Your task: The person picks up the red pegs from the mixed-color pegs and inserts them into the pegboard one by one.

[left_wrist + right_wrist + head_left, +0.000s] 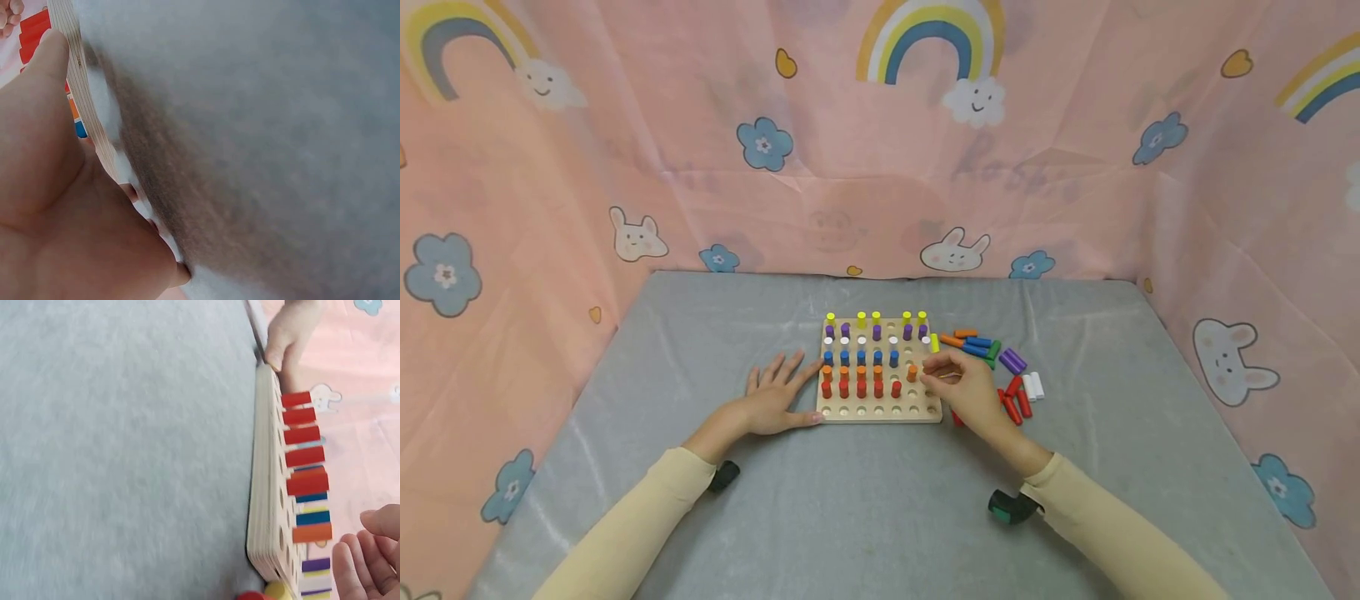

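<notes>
A wooden pegboard point(867, 414) lies on the grey cloth, its upright pegs in rows of yellow, purple, white, blue, orange and red. My left hand point(772, 398) is spread flat at its left side, thumb on the front left corner and a fingertip at the left edge. My right hand point(967, 392) hovers over the right side, beside a standing orange peg point(912, 372). In the right wrist view, the thumb and fingers point(347, 569) are bent and apart, with no peg visible between them. That same orange peg point(312, 533) stands a little away from them.
Right of the board lie loose pegs: red point(1012, 410), white point(1034, 386), purple point(1013, 361), blue point(976, 351), green, orange point(966, 333) and yellow. My right forearm partly covers some red ones. A pink patterned curtain point(850, 192) surrounds the grey table point(880, 517).
</notes>
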`<state>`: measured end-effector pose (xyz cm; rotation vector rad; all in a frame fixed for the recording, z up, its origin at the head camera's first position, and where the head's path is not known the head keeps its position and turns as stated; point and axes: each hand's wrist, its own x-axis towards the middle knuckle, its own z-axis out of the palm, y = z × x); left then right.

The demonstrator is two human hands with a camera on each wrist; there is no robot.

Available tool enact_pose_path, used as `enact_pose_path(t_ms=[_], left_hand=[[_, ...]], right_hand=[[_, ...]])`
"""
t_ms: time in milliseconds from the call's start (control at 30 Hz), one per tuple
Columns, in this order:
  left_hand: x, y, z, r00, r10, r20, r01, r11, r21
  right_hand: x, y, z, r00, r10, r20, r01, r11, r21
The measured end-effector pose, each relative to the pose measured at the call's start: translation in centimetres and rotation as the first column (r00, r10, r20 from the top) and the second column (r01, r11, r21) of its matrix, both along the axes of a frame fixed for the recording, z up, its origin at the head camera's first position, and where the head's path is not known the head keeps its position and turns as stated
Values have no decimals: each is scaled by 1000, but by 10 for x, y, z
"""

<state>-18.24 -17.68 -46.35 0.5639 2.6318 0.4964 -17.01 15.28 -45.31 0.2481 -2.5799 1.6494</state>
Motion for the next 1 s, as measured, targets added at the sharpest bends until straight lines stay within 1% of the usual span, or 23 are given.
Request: enact_pose_path(t_ms=[200,367,433,567,733,833,1000], left_hand=[[0,0,0,1000,0,-7,0,1000,10],[-1,-2,-4,1000,1,-2,0,1000,17],[0,-2,-3,1000,-2,-9,3,1000,31],[1,-1,0,1000,-7,-17,8,1000,27],[2,0,3,1000,-1,-17,1,1000,-4],[2,0,3,1000,5,-19,-5,1000,-18],[1,0,3,1000,4,-19,-5,1000,-18]], right_hand=[[-1,15,2,998,-10,65,6,998,58],[2,25,3,994,-15,105,2,993,116],[3,29,3,993,-12,120,-3,992,128],[5,38,0,991,-19,135,-2,988,157],[6,47,-3,987,-25,159,-8,979,202],[6,51,-3,983,-16,185,-25,975,219],[4,55,0,976,23,216,-78,965,252]])
